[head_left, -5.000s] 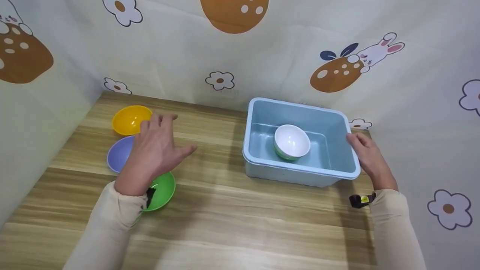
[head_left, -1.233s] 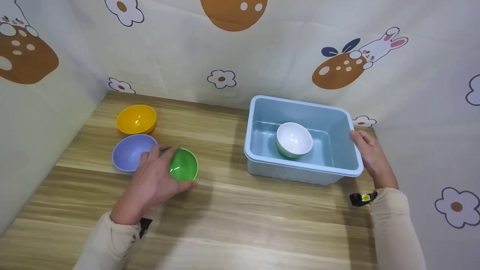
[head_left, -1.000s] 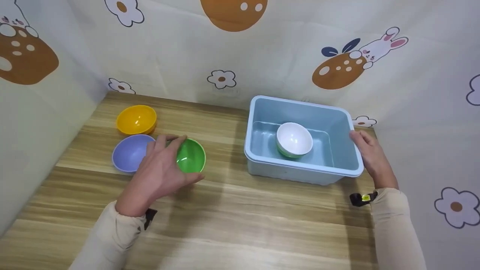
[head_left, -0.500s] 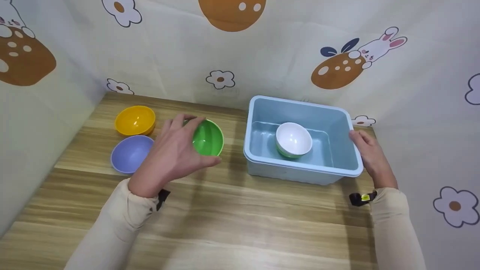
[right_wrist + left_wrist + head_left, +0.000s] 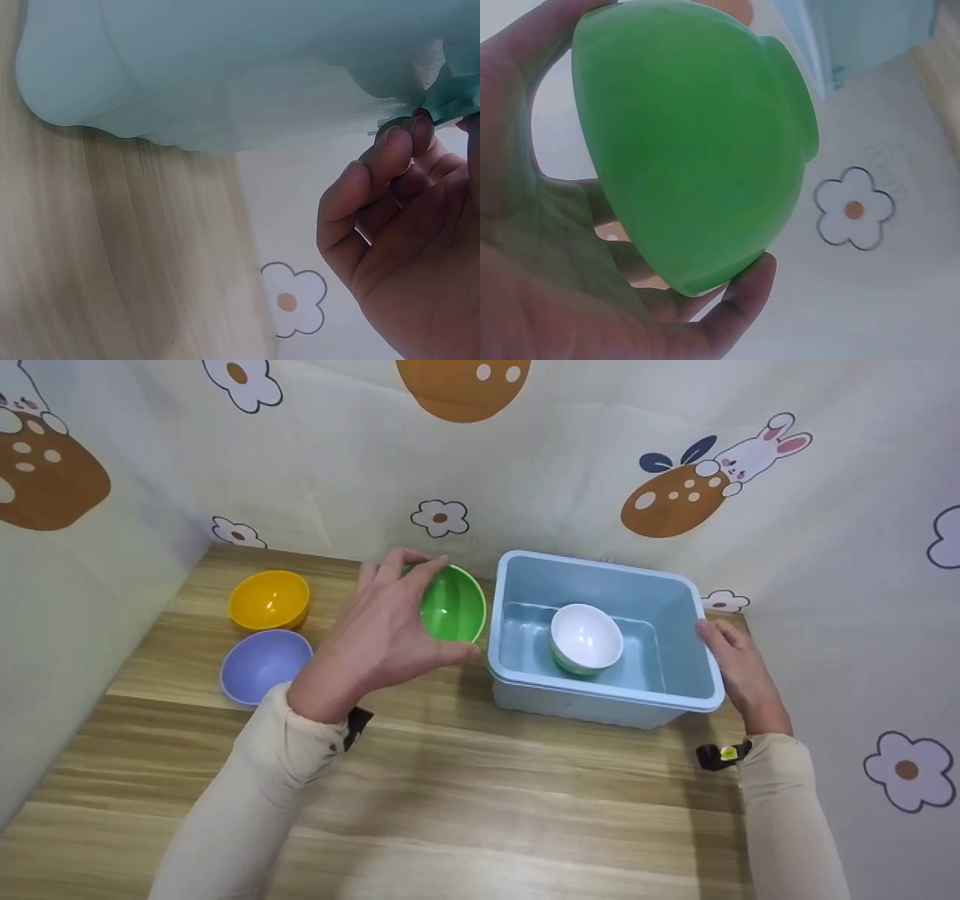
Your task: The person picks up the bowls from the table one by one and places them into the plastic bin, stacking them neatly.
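A green bowl (image 5: 454,604) is gripped by its rim between the thumb and fingers of my left hand (image 5: 390,626), just left of the bin. In the left wrist view the green bowl (image 5: 690,142) shows its outer side and foot, clear of the table. My right hand (image 5: 739,671) holds the right rim of the light blue plastic bin (image 5: 600,705); the right wrist view shows the fingers (image 5: 390,157) curled under that rim. Inside the bin sits a bowl (image 5: 586,637), white within and green outside.
To the left on the wooden table (image 5: 465,810) stand a yellow bowl (image 5: 270,600) and, nearer, a purple bowl (image 5: 264,666). A patterned cloth (image 5: 337,457) with flowers and rabbits hangs behind and at both sides.
My left hand took the green bowl from beside the purple one, lifted it and carried it right and back, up to the bin. The right hand has stayed on the bin's rim.
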`<state>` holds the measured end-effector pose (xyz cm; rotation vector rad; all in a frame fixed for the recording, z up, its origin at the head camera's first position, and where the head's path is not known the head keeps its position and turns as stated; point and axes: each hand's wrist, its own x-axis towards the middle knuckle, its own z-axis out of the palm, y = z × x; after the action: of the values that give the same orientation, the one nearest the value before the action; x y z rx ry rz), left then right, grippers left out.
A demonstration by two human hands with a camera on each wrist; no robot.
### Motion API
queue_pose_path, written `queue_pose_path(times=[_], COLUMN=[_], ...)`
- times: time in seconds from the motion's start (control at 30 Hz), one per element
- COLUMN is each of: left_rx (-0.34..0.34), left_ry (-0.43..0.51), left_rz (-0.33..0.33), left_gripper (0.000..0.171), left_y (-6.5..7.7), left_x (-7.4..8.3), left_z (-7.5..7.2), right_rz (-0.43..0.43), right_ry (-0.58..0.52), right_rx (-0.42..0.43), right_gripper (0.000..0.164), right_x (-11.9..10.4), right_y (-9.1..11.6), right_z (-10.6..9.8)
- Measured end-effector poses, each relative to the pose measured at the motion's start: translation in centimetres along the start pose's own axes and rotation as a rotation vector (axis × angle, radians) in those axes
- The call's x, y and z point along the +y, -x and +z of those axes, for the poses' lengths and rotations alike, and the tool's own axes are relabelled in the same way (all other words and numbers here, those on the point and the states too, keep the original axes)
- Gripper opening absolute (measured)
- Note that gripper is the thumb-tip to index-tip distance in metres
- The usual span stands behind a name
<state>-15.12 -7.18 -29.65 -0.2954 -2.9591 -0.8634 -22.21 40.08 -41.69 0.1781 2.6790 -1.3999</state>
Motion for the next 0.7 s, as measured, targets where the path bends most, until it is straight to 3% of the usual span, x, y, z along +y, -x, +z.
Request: queue_pose_path(times=[0.3,0.7], left_rx=[-0.009,-0.063], left_ry=[0.019,0.013], left_rz=[0.067,0.088], left_gripper=[0.098,0.098], left_y=[-1.2,-4.1], left_x=[2.3,4.3], left_z=[-0.3,-0.2], right_rz=[-0.002,0.031], right_ry=[-0.006,0.004], right_rx=[0.005,0.001], right_gripper=[0.048,0.052], right_x=[-0.1,0.1], right_y=[0.0,-0.1], right_z=[0.1,0.1])
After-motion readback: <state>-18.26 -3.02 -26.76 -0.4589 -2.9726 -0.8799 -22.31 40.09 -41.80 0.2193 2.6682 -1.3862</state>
